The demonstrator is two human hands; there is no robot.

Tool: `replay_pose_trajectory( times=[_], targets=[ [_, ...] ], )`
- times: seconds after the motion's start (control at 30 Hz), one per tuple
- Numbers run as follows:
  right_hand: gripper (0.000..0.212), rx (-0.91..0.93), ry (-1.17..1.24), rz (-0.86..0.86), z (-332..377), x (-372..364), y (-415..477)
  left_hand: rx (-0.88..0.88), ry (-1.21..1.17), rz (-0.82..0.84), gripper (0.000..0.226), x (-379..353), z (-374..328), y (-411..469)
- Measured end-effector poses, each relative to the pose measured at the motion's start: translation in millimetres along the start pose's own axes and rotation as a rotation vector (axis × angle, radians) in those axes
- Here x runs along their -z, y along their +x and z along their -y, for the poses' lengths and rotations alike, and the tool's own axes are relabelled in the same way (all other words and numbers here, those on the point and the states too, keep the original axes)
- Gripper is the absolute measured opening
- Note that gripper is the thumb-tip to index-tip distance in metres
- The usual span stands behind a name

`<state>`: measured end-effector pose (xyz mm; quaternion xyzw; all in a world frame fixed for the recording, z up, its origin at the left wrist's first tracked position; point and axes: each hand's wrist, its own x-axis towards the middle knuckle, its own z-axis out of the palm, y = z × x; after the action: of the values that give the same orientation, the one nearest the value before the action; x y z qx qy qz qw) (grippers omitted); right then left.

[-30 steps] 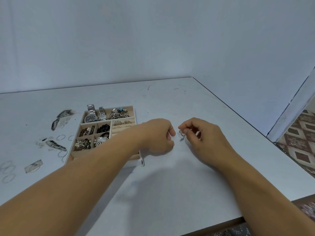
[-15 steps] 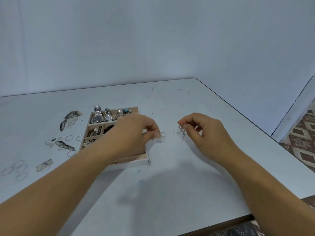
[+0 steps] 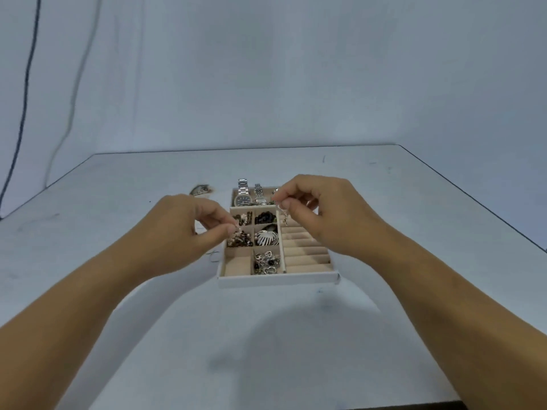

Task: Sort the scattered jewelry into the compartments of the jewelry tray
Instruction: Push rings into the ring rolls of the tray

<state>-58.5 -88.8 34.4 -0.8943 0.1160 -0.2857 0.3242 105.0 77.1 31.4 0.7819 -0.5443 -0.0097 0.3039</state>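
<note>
Over the jewelry tray (image 3: 278, 281), head view: change since last entry? (clerk)

Both my hands moved here from the bare table (image 3: 266, 335); two pieces now ready for filing. (me)

Fingers? (clerk)

Left hand (image 3: 183, 232): pinching a small silvery piece (image 3: 236, 230) above the left compartments. Right hand (image 3: 328, 214): pinching a dangling earring (image 3: 284, 216) over the ring rolls (image 3: 305, 253). (me)

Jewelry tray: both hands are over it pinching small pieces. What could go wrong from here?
1. The right hand pinches a dangling piece right above the divider beside the ring rolls; released there, it may land on the wrong side.
2. The left hand pinches a small piece over a crowded compartment; it could tangle there.
</note>
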Motion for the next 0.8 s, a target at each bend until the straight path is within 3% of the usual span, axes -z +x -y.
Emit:
replay_pose_trajectory(
  times=[0.2, 0.43, 0.57, 0.8],
  targets=[
    [0.014, -0.022, 0.054, -0.040, -1.4, -33.3, 6.4, -0.005, -0.046, 0.027, 0.007, -7.1, 11.8, -9.6],
    [0.015, -0.052, 0.051, -0.028, -8.0, -43.5, -3.3, -0.081, 0.055, 0.039, 0.010, -25.5, 25.5, -14.8],
    [0.015, -0.065, 0.042, -0.006, -10.4, -45.8, -6.3, -0.071, 0.086, 0.025, 0.033, -32.6, 32.9, -16.1],
    [0.015, -0.065, 0.069, 0.043, -8.4, -52.7, -7.5, -0.087, 0.122, 0.010, 0.047, -21.4, 46.2, -30.5]
  ],
)
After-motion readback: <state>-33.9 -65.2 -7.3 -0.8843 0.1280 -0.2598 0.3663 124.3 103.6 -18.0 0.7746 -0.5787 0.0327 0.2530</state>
